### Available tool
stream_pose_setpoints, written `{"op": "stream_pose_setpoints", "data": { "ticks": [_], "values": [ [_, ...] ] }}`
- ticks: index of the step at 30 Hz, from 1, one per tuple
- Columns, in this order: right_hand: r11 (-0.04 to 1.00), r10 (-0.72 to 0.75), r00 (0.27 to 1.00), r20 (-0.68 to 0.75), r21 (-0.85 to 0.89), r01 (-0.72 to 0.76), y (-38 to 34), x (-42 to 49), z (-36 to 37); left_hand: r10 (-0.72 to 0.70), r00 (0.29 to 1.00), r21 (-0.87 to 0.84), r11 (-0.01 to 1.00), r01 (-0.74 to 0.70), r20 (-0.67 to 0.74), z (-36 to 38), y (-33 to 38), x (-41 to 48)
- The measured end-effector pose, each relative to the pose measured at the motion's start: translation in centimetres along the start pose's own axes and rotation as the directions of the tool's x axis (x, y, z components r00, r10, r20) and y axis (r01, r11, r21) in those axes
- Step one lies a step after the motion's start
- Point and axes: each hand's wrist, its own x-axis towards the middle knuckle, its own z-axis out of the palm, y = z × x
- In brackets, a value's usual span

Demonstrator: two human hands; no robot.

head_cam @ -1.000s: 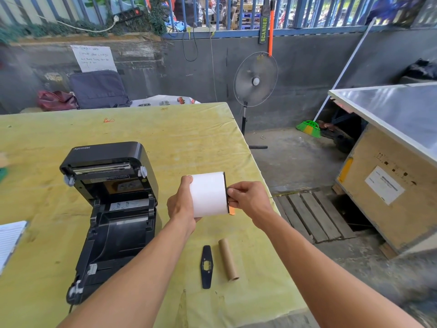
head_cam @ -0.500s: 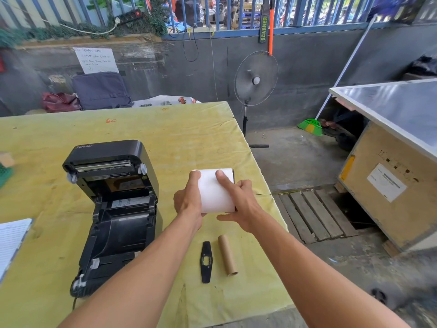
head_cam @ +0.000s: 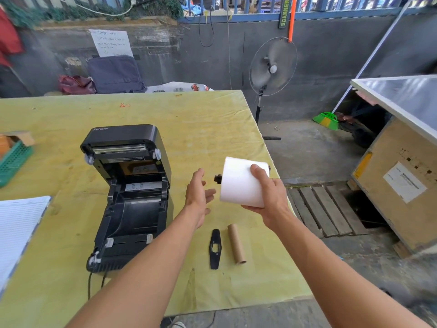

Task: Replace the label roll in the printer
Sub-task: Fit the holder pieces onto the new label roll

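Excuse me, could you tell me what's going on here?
A person is replacing labels in the printer, which sits lid-open on the yellow table. The right hand grips a full white roll with a black spindle poking out; the left hand is open beside it. An empty cardboard core and black plate lie nearby.

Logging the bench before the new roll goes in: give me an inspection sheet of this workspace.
Surface: table, creased yellow-green cover.
Job's things: printer lid open, no roll seen inside; white label roll held above the table, black spindle end at its left; cardboard core and black plate lying side by side.
Clutter: green basket and lined notepad at the left edge.
Grippers: right hand grips the roll; left hand open, apart from it.
Cables: printer cable trails toward the near edge.
Surroundings: standing fan, wooden crate, bags by the wall.
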Motion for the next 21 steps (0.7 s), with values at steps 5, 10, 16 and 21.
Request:
{"op": "stream_pose_setpoints", "data": {
  "ticks": [5, 10, 16, 21],
  "values": [
    [1.000, -0.020, 1.000, -0.002, -0.008, 0.020, -0.5, 0.1, -1.5, 0.050, 0.996, 0.739, 0.674, 0.022, -0.076, -1.3, -6.5, 1.0],
    [0.999, -0.015, 1.000, -0.002, -0.044, 0.015, -0.5, 0.2, -2.9, 0.172, 0.983, 0.968, 0.228, -0.110, 0.071, -1.2, -12.3, 0.8],
    [0.998, 0.002, 1.000, -0.016, -0.069, -0.003, -0.2, 0.8, -3.3, 0.231, 0.967, 0.985, 0.106, -0.136, 0.109, -0.4, -11.2, 0.8],
    [0.996, 0.007, 1.000, -0.018, -0.093, -0.009, -0.3, 1.4, -2.4, 0.320, 0.938, 0.847, 0.528, -0.058, -0.135, -1.3, -6.9, 2.1]
  ]
}}
